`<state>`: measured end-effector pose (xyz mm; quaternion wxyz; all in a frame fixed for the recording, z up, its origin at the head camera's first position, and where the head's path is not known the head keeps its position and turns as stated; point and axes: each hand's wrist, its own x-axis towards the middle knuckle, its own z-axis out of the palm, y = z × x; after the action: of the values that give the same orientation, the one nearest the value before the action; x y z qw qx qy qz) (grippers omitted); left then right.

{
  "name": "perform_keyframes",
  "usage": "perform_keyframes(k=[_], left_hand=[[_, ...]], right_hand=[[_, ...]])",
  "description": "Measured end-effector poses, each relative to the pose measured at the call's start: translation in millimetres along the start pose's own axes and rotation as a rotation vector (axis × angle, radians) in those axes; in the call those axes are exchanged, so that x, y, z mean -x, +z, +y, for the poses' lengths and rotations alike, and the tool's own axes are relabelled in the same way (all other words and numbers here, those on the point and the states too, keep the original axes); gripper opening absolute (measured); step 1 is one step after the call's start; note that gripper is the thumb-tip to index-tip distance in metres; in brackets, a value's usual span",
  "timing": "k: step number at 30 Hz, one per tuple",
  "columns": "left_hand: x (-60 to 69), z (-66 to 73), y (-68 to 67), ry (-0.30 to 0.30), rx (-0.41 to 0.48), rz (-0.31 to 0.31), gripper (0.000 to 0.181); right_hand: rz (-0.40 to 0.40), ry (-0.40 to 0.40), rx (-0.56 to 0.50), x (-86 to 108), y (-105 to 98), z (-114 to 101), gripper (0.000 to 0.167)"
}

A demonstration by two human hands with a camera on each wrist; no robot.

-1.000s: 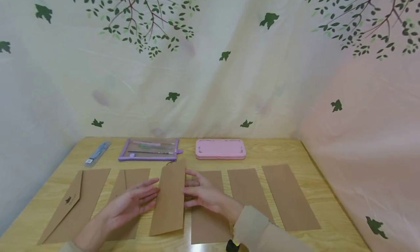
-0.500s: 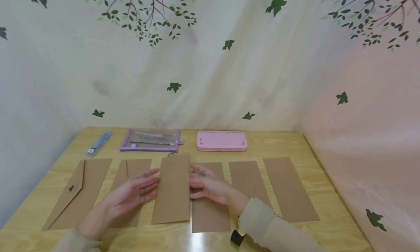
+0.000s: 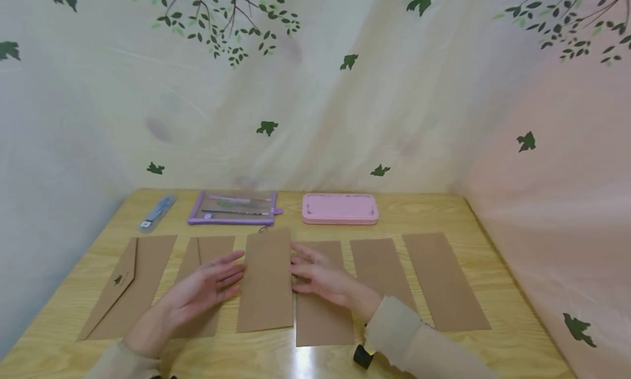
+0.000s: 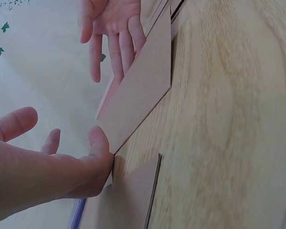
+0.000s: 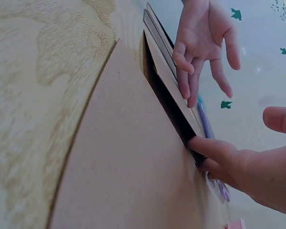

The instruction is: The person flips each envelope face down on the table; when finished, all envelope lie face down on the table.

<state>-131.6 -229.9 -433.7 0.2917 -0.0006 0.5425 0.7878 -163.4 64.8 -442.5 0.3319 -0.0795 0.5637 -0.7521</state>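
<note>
The person's left hand (image 3: 204, 286) and right hand (image 3: 322, 280) are at the two long sides of the middle envelope (image 3: 266, 283), third from the left in a row on the bench (image 3: 414, 209). The left hand is open, with its fingers out at the left side. The right hand is loose too, its fingertips touching the right side and its thumb held away, so neither one is gripping. The right wrist view shows a dark gap under that side, so the envelope seems tipped up a little there. I think the step now is putting this envelope neatly in its place in the row. The next move likely calls for letting it down flat and straight without bumping the one next to it. Now to count. There are six brown pieces in all: the middle one, two with flaps, the first flap envelope (image 3: 153, 280) and the second flap envelope (image 3: 212, 250), and three plain ones on the right, the fourth (image 3: 325, 324), the fifth (image 3: 382, 269) and the sixth (image 3: 446, 280). Behind them are one blue packet (image 3: 158, 212), one see-through pouch (image 3: 231, 221) with purple edges and one pink box (image 3: 340, 209). I can't count the pens in the pouch.
</note>
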Motion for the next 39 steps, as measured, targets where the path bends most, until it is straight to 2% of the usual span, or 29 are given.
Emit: perform_keyframes(k=[15,22,26,30,34,39], left_hand=[[5.3,8.4,-2.0,-0.004,-0.002,0.002,0.069],[0.0,0.1,-1.0,0.007,0.005,-0.001,0.069],[1.5,-1.0,-4.3,0.011,0.002,0.002,0.067],[7.4,5.2,-8.2,0.026,0.014,-0.005,0.053],[19.1,18.7,-12.0,0.042,-0.014,-0.02,0.04],[38.1,38.9,-22.9,0.091,-0.095,-0.102,0.036]], right_hand=[[-0.043,-0.022,-0.016,-0.2,10.5,-2.2,0.073],[-0.042,-0.006,-0.013,2.5,8.6,-0.6,0.071],[-0.051,0.004,-0.01,4.0,10.3,-0.8,0.071],[-0.055,-0.004,-0.002,2.3,16.1,-3.4,0.07],[-0.07,-0.018,0.018,-0.2,23.8,-7.7,0.07],[-0.069,-0.035,0.026,-6.9,30.5,-10.9,0.07]])
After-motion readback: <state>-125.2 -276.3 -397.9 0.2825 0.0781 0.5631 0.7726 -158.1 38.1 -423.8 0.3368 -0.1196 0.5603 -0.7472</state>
